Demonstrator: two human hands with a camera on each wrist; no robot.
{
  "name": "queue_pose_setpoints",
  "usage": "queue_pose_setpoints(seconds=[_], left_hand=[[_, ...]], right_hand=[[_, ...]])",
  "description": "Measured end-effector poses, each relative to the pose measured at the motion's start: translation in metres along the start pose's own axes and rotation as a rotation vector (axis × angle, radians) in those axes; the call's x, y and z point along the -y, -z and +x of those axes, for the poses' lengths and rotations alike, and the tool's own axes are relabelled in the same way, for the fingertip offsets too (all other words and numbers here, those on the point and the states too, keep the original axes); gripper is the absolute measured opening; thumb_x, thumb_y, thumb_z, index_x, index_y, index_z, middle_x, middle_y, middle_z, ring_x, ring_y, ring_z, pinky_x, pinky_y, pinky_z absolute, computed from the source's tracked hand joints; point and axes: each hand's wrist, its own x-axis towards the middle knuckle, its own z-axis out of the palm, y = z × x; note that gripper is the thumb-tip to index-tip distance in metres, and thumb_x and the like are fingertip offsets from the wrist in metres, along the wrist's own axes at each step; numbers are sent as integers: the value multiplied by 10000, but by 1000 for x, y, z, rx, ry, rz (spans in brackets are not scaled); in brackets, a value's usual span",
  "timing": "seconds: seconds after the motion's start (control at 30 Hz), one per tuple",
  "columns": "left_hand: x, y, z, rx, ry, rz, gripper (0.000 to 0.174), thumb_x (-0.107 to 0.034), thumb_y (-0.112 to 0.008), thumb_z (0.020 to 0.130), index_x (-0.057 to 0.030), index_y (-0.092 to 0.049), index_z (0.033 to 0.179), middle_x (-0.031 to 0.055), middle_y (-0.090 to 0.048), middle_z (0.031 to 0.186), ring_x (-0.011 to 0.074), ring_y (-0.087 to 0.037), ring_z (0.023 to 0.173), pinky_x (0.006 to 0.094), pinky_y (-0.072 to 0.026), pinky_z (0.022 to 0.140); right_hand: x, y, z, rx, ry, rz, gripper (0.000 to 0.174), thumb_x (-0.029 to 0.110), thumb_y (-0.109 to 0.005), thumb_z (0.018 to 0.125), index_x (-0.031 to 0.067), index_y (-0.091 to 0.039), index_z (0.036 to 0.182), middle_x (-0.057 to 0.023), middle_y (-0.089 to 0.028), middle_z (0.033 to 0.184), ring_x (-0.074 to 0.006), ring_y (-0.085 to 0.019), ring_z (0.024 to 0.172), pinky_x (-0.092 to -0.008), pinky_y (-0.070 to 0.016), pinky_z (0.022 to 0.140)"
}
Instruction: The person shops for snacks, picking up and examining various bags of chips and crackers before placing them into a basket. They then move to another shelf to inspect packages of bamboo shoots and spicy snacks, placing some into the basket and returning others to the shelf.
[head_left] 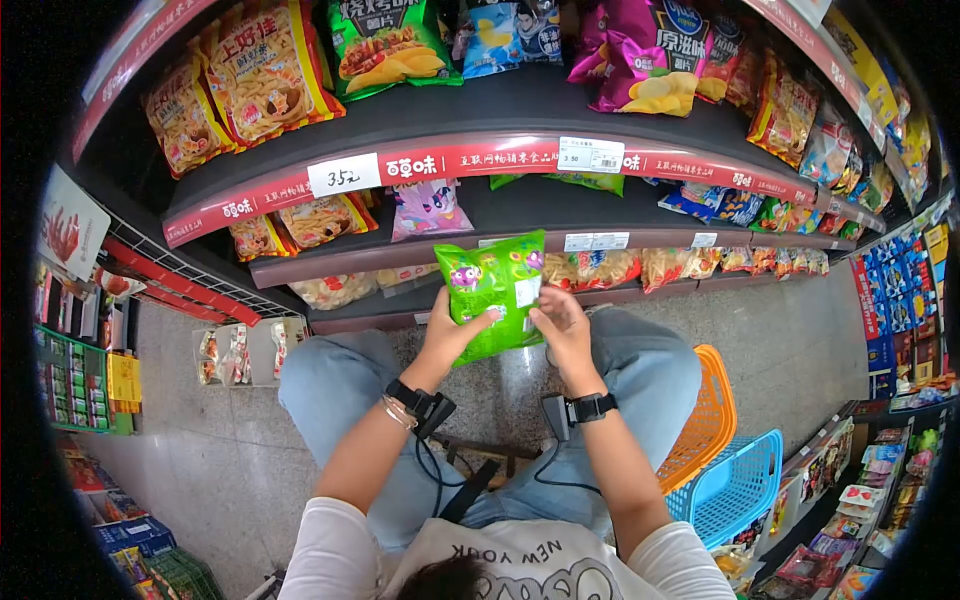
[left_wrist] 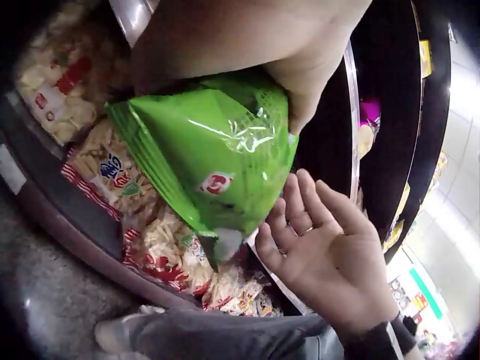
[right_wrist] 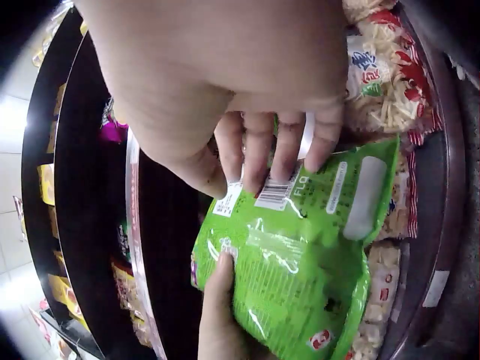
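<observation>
The left grip (head_left: 446,335) is pinching the green bag (head_left: 487,305), which is sitting between both grips; the right grip (head_left: 566,325) is hovering its relaxed fingers by the barcode (right_wrist: 274,197), clasping nothing. Pinching lightly should be avoiding crushing.

Small print (right_wrist: 266,289) on green bag (right_wrist: 300,251) (blurred).

Snack bag (head_left: 500,285): bright green, glossy, plump; crimped end seam. Purple cartoon figures toward upper left in head view; barcode (right_wrist: 273,196), fine print, small red-and-white logo (right_wrist: 320,340) on printed face. Held slightly tilted before lower shelf (head_left: 640,213), left hand (head_left: 447,332) gripping one side, right hand's (head_left: 568,330) fingertips near barcode.
</observation>
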Motion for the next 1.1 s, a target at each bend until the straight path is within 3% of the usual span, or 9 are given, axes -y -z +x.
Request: queue_pose_setpoints(seconds=[0.03, 0.13, 0.17, 0.3, 0.47, 0.67, 0.8, 0.97, 1.1], left_hand=[[-3, -2, -3, 49, 6, -7, 554, -97, -748, 745, 0, -439, 1194, 89, -583, 1092, 152, -567, 992, 311, -464, 867], [-18, -8, -10, 156, 97, -90, 553, -86, -736, 753, -5, -445, 1216, 83, -581, 1107, 153, -564, 1000, 312, -456, 883], [-22, -8, -11, 183, 139, -126, 550, -82, -732, 756, -6, -447, 1221, 81, -580, 1111, 154, -563, 1003, 312, -453, 888], [-14, -5, -9, 217, 170, -124, 537, -80, -720, 767, -13, -448, 1226, 71, -580, 1115, 156, -556, 1022, 310, -444, 901], [-20, -7, -9, 234, 184, -149, 534, -76, -722, 766, -16, -455, 1225, 64, -577, 1127, 157, -554, 1029, 311, -441, 906], [-54, -16, -19, 368, 106, -122, 582, -40, -729, 733, -10, -445, 1240, 72, -566, 1160, 166, -551, 1046, 320, -440, 915], [-88, -54, -45, 472, -25, -100, 668, -52, -784, 668, -1, -443, 1241, 81, -569, 1153, 179, -541, 1074, 327, -430, 937], [-100, -138, -60, 571, -172, 22, 860, -81, -821, 627, -16, -308, 1314, 104, -474, 1253, 203, -450, 1187, 347, -373, 991], [-82, -205, -65, 767, -260, 107, 756, -100, -802, 665, -12, -360, 1272, 124, -495, 1230, 212, -445, 1203, 347, -366, 993]], right_hand=[[7, 5, 1, -21, 11, -87, 526, 112, -676, 815, 54, -453, 1288, -74, -545, 1202, -152, -509, 1079, -308, -413, 923], [28, 7, -1, 131, -94, 357, 576, 121, -700, 800, 16, -420, 1293, -89, -543, 1197, -158, -502, 1097, -316, -400, 946], [29, 11, -2, 207, -183, 378, 543, 121, -682, 822, 24, -420, 1287, -75, -524, 1235, -159, -499, 1125, -313, -418, 929], [16, 16, -5, 203, -247, 357, 573, 124, -692, 814, 9, -406, 1297, -77, -544, 1207, -157, -529, 1081, -307, -431, 916], [29, 14, -8, 179, -242, 402, 618, 118, -720, 784, -3, -406, 1302, -72, -552, 1181, -145, -534, 1057, -295, -434, 911], [87, 17, -39, 103, 16, 334, 703, 50, -757, 717, -13, -382, 1309, -79, -517, 1213, -152, -501, 1106, -299, -417, 936], [133, 42, -92, 4, 81, 271, 767, 42, -778, 685, -8, -357, 1324, -88, -482, 1253, -177, -458, 1163, -332, -361, 1002], [156, 96, -149, -250, 188, 245, 822, 102, -801, 670, 12, -327, 1335, -88, -457, 1277, -197, -438, 1184, -353, -336, 1019], [149, 158, -200, -433, 134, 90, 861, 143, -795, 682, 22, -271, 1354, -93, -415, 1299, -203, -410, 1209, -355, -327, 1027]])
